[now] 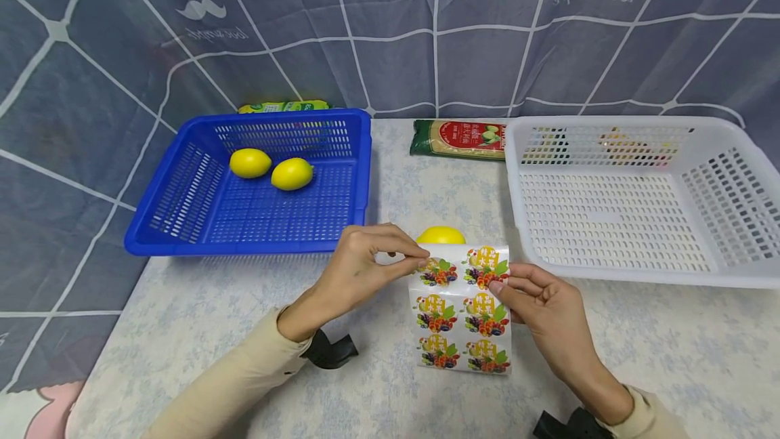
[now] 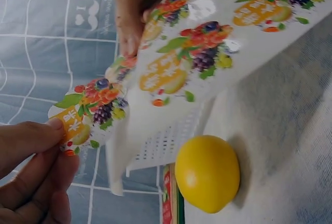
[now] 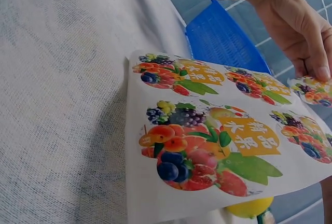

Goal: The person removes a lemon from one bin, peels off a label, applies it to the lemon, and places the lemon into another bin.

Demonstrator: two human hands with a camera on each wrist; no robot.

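Sticker sheet (image 1: 461, 330) is hanging over the table (image 1: 378, 391), right between your hands, showing fruit designs in two columns. Your left hand (image 1: 359, 266) is pinching the top-left sticker (image 1: 440, 272) between thumb and fingers, and from the left wrist view it's lifting away from the backing. Your right hand (image 1: 545, 310) is gripping the right edge, thumb on top, fingers tucking behind. One lemon (image 1: 441, 234) is peeking out just past the sheet's top edge. Further out, two more lemons are sitting in the blue basket (image 1: 244, 248) on your left, the white basket (image 1: 609, 274) is standing on your right, and a red-and-green packet (image 1: 457, 139) is lying behind, near the curtain (image 1: 390, 73).
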